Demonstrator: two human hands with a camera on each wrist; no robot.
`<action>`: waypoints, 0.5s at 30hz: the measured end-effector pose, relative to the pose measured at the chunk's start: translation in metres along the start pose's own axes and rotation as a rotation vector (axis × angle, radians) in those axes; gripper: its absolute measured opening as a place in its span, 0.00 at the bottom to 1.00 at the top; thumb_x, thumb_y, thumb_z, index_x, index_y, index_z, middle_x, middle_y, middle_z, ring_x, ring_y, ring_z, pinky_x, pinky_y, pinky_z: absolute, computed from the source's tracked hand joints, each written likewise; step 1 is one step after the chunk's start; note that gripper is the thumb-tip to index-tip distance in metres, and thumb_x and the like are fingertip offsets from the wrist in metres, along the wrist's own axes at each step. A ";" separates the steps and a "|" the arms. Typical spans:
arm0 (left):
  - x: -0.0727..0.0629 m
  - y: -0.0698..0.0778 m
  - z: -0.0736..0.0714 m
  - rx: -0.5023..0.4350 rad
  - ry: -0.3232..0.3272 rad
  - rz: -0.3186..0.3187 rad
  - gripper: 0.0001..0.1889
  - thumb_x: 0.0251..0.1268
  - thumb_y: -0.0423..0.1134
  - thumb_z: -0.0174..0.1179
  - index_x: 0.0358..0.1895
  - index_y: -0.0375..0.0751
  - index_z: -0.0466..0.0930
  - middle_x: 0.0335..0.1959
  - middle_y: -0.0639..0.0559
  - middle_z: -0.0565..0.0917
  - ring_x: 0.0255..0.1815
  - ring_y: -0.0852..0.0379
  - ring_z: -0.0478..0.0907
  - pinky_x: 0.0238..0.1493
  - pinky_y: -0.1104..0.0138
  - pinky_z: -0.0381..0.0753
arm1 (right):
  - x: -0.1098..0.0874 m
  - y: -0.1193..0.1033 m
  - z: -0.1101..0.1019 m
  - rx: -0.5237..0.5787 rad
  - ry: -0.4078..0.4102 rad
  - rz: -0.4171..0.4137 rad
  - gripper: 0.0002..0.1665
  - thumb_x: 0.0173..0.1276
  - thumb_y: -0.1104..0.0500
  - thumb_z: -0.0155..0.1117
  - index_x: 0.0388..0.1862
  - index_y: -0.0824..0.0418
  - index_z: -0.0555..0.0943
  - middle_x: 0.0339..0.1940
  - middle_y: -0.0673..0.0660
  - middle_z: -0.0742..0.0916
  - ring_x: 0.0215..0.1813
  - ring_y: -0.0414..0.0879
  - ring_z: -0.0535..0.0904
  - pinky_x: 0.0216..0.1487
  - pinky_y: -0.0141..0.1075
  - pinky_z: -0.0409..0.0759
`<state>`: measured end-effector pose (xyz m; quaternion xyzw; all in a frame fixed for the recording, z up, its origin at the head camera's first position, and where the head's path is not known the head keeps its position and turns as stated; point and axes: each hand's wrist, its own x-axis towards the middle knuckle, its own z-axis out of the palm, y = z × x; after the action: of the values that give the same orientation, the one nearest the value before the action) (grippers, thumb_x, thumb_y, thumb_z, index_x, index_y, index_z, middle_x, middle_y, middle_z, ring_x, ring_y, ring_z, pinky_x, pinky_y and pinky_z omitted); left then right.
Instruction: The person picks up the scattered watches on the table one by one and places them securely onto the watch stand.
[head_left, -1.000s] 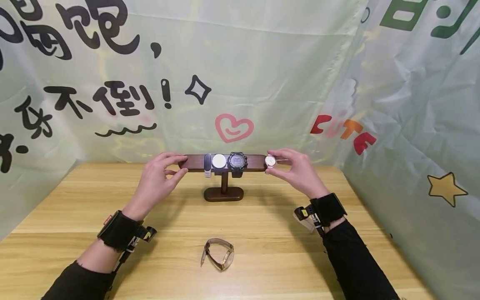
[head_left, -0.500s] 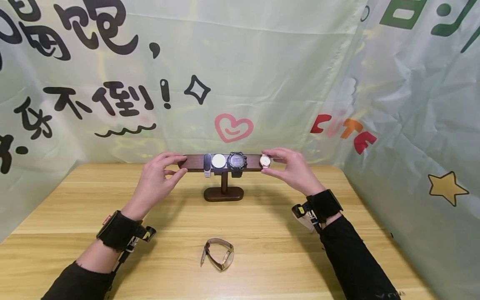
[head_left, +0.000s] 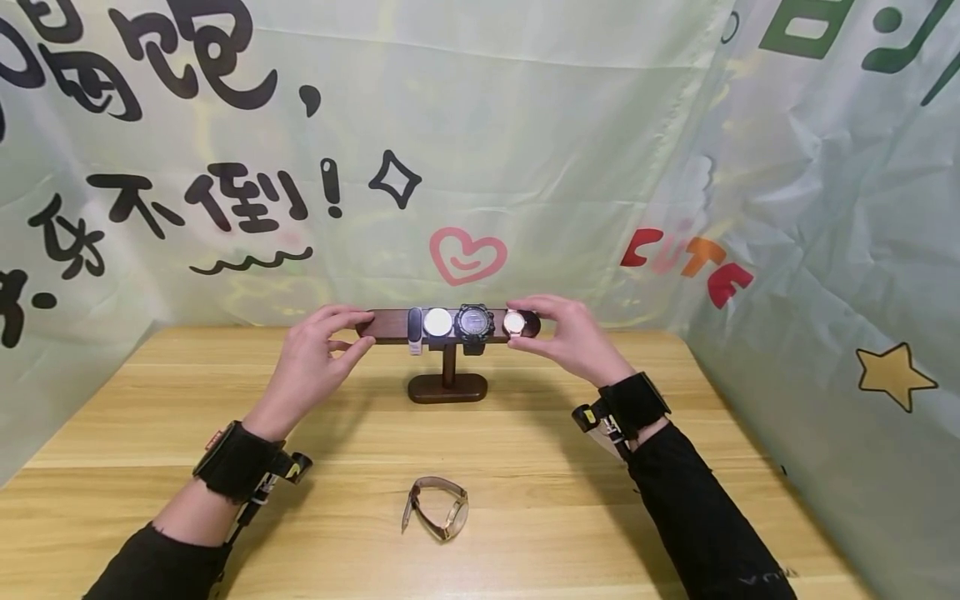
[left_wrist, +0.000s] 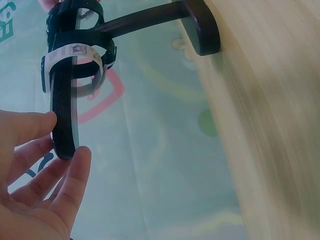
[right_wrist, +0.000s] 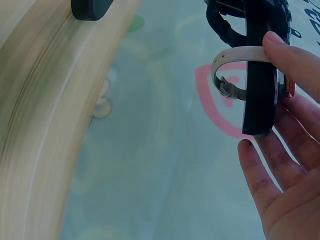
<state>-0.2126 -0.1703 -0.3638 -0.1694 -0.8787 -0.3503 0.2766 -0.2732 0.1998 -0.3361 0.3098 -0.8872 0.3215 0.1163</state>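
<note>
A dark wooden watch stand (head_left: 392,325) rises on a post from its oval base, bearing a slim smart band (head_left: 416,327), a round watch with a blank white face (head_left: 438,322) and a chunky black sports watch (head_left: 474,322). My left hand (head_left: 311,354) holds the bar's left end between thumb and fingers. Near the other end, a small watch (head_left: 514,323) with a pale strap encircles the bar. My right hand (head_left: 573,333) pinches this watch, thumb on the strap (right_wrist: 240,54) in the right wrist view. That strap is buckled in a loop around the bar.
A watch with a brown strap (head_left: 453,517) lies on the wooden table (head_left: 337,550) at the front, closer to me than the stand. Printed cloth (head_left: 562,150) hangs behind the table and along its right side.
My right hand has moved left with the small watch, from the bar's right tip to a spot further in, so the bar's end now shows. The left hand stays where it was.
</note>
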 end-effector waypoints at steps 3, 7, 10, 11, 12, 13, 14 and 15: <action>0.000 0.000 0.000 0.002 -0.003 -0.001 0.16 0.72 0.32 0.71 0.60 0.35 0.88 0.59 0.38 0.86 0.57 0.38 0.86 0.48 0.50 0.93 | 0.002 -0.002 0.002 -0.010 -0.005 -0.003 0.35 0.66 0.54 0.82 0.72 0.57 0.83 0.69 0.59 0.87 0.74 0.57 0.79 0.77 0.55 0.78; 0.000 0.001 0.000 0.001 -0.005 -0.007 0.16 0.72 0.32 0.71 0.60 0.35 0.88 0.59 0.38 0.86 0.56 0.38 0.86 0.48 0.50 0.93 | 0.004 -0.006 0.004 -0.011 -0.011 -0.005 0.35 0.66 0.53 0.82 0.71 0.56 0.83 0.69 0.58 0.87 0.75 0.57 0.79 0.77 0.53 0.78; 0.000 0.000 0.000 0.001 -0.004 -0.008 0.16 0.72 0.32 0.71 0.60 0.35 0.88 0.59 0.38 0.86 0.57 0.38 0.86 0.48 0.50 0.93 | 0.004 -0.006 0.005 -0.017 -0.012 -0.013 0.35 0.67 0.52 0.82 0.72 0.57 0.83 0.69 0.59 0.87 0.74 0.57 0.79 0.77 0.53 0.78; 0.000 0.000 0.000 0.003 -0.004 -0.008 0.16 0.72 0.32 0.71 0.60 0.35 0.88 0.59 0.38 0.86 0.57 0.38 0.86 0.48 0.50 0.93 | 0.005 -0.007 0.006 -0.019 -0.011 -0.015 0.35 0.67 0.52 0.82 0.71 0.57 0.83 0.69 0.59 0.87 0.74 0.57 0.80 0.77 0.53 0.78; 0.000 0.000 0.000 0.003 -0.004 -0.007 0.16 0.72 0.32 0.71 0.60 0.35 0.88 0.59 0.38 0.86 0.57 0.38 0.86 0.48 0.50 0.93 | 0.005 -0.007 0.006 -0.022 -0.010 -0.018 0.35 0.67 0.53 0.82 0.71 0.57 0.83 0.69 0.59 0.87 0.74 0.57 0.80 0.76 0.54 0.78; 0.000 0.000 0.000 0.004 -0.004 -0.007 0.16 0.72 0.32 0.71 0.60 0.35 0.88 0.59 0.38 0.86 0.57 0.38 0.86 0.48 0.50 0.93 | 0.005 -0.007 0.007 -0.022 -0.009 -0.020 0.35 0.67 0.53 0.82 0.71 0.57 0.83 0.69 0.59 0.87 0.74 0.58 0.80 0.76 0.54 0.78; 0.000 0.000 0.000 0.005 -0.004 -0.006 0.16 0.72 0.32 0.71 0.60 0.35 0.88 0.59 0.38 0.86 0.57 0.38 0.86 0.48 0.50 0.93 | 0.005 -0.007 0.007 -0.024 -0.008 -0.022 0.35 0.67 0.53 0.82 0.71 0.57 0.83 0.69 0.59 0.87 0.74 0.58 0.80 0.76 0.54 0.78; 0.000 0.000 0.000 0.006 -0.004 -0.006 0.16 0.72 0.32 0.71 0.60 0.35 0.88 0.59 0.38 0.86 0.57 0.38 0.86 0.48 0.50 0.93 | 0.006 -0.008 0.007 -0.025 -0.007 -0.022 0.35 0.67 0.53 0.82 0.71 0.57 0.83 0.69 0.59 0.87 0.74 0.57 0.80 0.76 0.54 0.79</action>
<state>-0.2128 -0.1704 -0.3637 -0.1665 -0.8808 -0.3483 0.2742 -0.2727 0.1877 -0.3355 0.3192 -0.8881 0.3080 0.1208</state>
